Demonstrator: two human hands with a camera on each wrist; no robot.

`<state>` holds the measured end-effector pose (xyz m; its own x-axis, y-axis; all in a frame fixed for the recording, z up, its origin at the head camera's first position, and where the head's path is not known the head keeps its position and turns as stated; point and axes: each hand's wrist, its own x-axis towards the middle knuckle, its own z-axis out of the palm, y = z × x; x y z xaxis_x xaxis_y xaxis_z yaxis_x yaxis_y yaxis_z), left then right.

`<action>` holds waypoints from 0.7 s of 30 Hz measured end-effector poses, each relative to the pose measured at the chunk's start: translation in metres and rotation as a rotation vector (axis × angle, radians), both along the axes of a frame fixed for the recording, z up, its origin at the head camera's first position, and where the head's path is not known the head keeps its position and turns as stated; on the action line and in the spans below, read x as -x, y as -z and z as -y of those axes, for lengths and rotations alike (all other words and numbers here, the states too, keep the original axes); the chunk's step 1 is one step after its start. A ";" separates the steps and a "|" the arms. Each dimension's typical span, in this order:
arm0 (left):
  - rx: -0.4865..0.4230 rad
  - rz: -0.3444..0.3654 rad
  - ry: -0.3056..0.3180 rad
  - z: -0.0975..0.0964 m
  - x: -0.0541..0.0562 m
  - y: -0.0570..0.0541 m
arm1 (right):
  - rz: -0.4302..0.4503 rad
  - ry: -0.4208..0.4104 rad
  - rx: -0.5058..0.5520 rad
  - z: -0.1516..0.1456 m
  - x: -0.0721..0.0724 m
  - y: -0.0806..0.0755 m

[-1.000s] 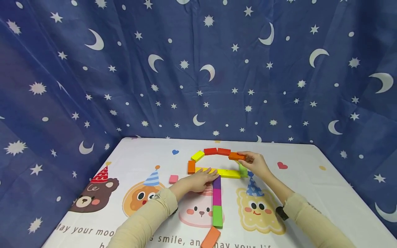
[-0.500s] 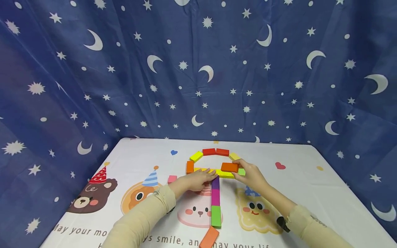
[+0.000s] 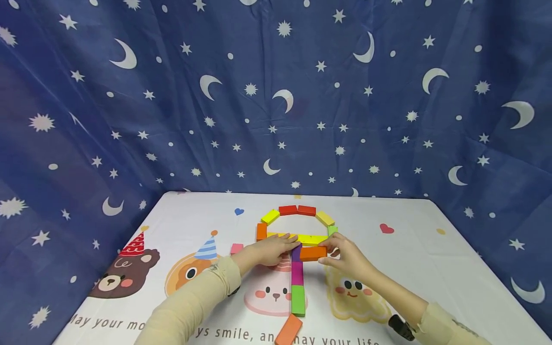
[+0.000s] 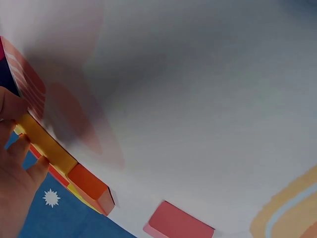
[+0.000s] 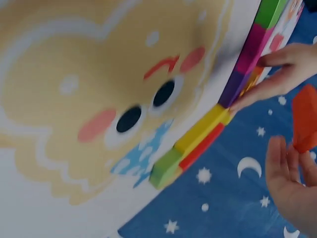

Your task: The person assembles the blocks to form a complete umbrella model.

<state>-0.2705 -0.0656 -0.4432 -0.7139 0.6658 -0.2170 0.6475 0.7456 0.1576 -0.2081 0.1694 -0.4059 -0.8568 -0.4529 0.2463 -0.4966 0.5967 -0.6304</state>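
Note:
My right hand (image 3: 347, 258) pinches an orange block (image 3: 313, 253) between fingers and thumb, held up off the table in the right wrist view. Flat on the cloth, my left hand (image 3: 272, 249) lies with its fingers stretched out over the row of yellow blocks (image 3: 312, 239). An arch curves behind that row: an orange block (image 3: 261, 232), a yellow block (image 3: 270, 217), red blocks (image 3: 306, 211), a pale yellow block (image 3: 325, 219) and a light green block (image 3: 333, 230). From the row a stem of purple (image 3: 296, 252), magenta block (image 3: 297, 273) and green block (image 3: 298, 301) runs toward me.
A lighter orange block (image 3: 288, 329) lies slanted at the near end of the stem. Left of the arch sits a small pink block (image 3: 236, 248). The printed white tablecloth (image 3: 414, 268) ends at a blue star-and-moon curtain (image 3: 276, 96).
With the orange block in its grip, my right hand has come from the arch's right side toward me and left, over the stem's right side. My left hand stays on the yellow row.

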 end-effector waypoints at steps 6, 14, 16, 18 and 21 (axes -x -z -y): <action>0.010 -0.010 0.030 0.004 0.000 0.000 | 0.469 -0.038 0.189 0.003 -0.016 -0.001; 0.017 -0.003 0.043 0.007 0.001 -0.001 | 0.605 -0.079 0.232 0.018 -0.035 0.007; 0.016 -0.007 0.048 0.007 0.001 0.000 | 0.543 -0.129 0.231 0.025 -0.040 0.007; 0.013 -0.009 0.052 0.007 0.002 0.001 | 0.481 -0.155 0.218 0.032 -0.045 0.006; 0.016 -0.014 0.059 0.006 0.002 0.001 | 0.421 -0.163 0.198 0.044 -0.051 0.008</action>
